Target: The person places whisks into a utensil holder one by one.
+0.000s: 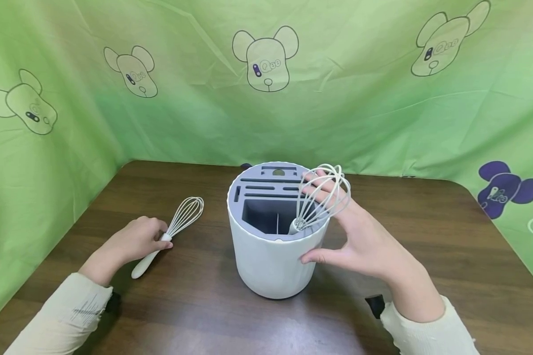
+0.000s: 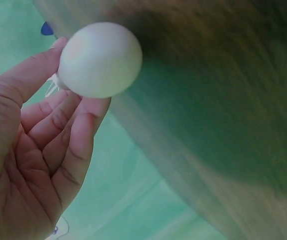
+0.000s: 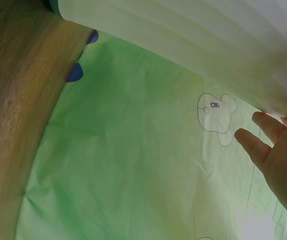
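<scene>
My left hand [image 1: 137,239] pinches a small white whisk [image 1: 166,237] where handle meets wires. The whisk slants over the table on the left, its wire loops pointing away from me. In the left wrist view, the rounded end of its handle [image 2: 101,60] faces the camera. A white round utensil holder [image 1: 271,268] with a grey slotted top stands mid-table. A larger whisk [image 1: 297,225] leans in its front compartment with wires up, its lower handle hidden. My right hand [image 1: 360,241] spreads at the holder's right side, thumb by the front wall, straight fingers [image 3: 253,147] behind the whisk wires.
The holder's grey top has several narrow slots [image 1: 262,194] and a large divided compartment [image 1: 262,212]. Beneath everything is a brown wooden table [image 1: 195,305]. A green cloth [image 1: 195,118] with cartoon animal heads hangs along the back and sides of the table.
</scene>
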### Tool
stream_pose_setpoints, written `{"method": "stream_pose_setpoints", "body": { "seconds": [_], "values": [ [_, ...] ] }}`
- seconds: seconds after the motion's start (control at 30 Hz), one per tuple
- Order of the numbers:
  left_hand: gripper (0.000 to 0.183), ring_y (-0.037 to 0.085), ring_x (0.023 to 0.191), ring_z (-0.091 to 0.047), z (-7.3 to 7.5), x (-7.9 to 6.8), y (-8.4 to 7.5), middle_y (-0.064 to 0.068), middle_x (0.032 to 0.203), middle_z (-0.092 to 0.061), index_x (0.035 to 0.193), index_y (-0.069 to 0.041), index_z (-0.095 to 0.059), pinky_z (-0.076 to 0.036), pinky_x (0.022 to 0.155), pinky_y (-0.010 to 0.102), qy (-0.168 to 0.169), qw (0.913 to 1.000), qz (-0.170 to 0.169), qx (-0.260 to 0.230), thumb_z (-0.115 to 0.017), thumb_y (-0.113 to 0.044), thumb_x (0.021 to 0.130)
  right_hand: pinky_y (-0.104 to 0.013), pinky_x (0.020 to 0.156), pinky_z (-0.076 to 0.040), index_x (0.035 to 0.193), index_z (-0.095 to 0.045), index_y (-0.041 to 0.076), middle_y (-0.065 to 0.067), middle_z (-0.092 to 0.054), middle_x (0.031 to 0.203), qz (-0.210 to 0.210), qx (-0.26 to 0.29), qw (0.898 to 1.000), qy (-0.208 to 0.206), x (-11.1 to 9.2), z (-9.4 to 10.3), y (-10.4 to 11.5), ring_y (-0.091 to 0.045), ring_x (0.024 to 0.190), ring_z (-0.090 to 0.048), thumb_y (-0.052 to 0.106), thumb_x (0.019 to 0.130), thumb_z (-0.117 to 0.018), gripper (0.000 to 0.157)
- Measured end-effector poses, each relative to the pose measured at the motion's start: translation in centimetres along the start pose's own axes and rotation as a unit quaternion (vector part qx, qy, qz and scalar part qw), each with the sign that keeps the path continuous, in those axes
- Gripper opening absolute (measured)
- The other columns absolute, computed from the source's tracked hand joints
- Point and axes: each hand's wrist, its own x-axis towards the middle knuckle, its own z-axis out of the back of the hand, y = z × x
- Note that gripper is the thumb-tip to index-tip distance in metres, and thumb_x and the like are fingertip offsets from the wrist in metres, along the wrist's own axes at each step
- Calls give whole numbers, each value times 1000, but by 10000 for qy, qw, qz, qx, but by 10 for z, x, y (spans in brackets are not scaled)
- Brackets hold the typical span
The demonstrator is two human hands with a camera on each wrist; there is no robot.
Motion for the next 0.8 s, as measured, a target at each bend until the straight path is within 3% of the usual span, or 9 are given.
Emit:
{"method": "stream_pose_setpoints", "body": {
  "seconds": [0.47, 0.8],
  "values": [
    [13, 3, 54, -43, 18, -5, -16, -13, 56, -54, 90, -12, -66, -38, 54, 22, -255, 9996, -115, -78, -74, -23, 88, -25, 124, -18, 150, -40, 11, -8, -33, 161, -85, 33, 9999, 81, 1, 1, 1, -22, 152, -22, 43, 63, -92, 107],
    [15, 1, 56, -46, 30, -12, -36, -16, 62, -60, 95, -13, -68, -39, 53, 21, -895, 9950, -439, 59, -75, -25, 89, -23, 123, -19, 150, -40, 12, -7, -34, 161, -77, 2, 10000, 60, 0, 0, 0, -20, 152, -23, 40, 62, -93, 107]
  ]
}}
